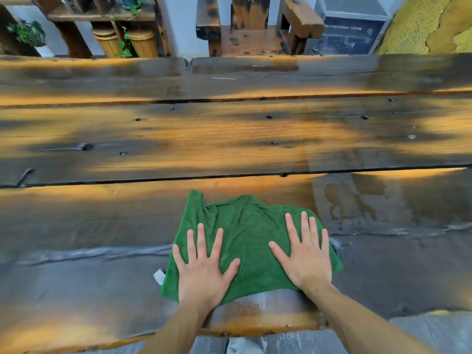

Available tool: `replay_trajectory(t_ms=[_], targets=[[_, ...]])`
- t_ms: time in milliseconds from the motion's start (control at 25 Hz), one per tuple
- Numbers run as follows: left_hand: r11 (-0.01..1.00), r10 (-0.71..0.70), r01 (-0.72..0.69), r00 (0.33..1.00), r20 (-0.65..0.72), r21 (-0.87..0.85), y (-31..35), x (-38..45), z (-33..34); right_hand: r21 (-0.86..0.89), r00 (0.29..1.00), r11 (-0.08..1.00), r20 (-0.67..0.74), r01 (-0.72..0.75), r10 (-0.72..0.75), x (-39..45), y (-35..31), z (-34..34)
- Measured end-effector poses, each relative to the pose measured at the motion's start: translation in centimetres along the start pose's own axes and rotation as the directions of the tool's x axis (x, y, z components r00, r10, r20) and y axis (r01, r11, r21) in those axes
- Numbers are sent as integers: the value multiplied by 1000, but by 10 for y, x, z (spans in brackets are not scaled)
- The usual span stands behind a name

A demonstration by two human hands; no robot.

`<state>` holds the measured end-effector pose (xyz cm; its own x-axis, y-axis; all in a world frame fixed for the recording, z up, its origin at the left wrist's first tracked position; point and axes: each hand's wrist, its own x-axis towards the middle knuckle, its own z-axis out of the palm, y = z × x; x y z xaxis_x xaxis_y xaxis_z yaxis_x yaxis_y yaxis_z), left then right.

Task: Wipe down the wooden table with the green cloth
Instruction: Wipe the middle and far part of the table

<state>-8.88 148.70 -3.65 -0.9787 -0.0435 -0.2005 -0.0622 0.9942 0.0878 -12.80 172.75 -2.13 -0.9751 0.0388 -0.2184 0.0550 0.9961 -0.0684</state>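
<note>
- The left hand [201, 273] lies flat on the green cloth [247, 241], its fingers [201, 238] straight and spread apart, pressing down on the cloth's left part.
- The right hand [306, 259] lies flat on the cloth's right part, fingers straight and slightly fanned, thumb pointing inward.
- The cloth is spread, somewhat rumpled along its far edge, on the near plank of the wooden bench [102, 226], close to the person's edge.
- A small white tag [159, 276] sticks out at the cloth's left edge.
- A damp sheen [357, 200] shows on the wood to the right of the cloth.
- Across the bench stands a wooden chair [255, 29]; to its left, a shelf [102, 16] with leafy plants [26, 33].
</note>
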Motion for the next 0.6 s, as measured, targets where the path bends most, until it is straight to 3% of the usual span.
replay_trajectory(t_ms=[280,600], targets=[[1000,12,-11,999,36,-28,12,-78,14,49,997,996,-24,-73,75,-85,24,21],[997,8,5,987,162,-77,28,-99,7,103,967,966,117,-237,225,-129,33,20]])
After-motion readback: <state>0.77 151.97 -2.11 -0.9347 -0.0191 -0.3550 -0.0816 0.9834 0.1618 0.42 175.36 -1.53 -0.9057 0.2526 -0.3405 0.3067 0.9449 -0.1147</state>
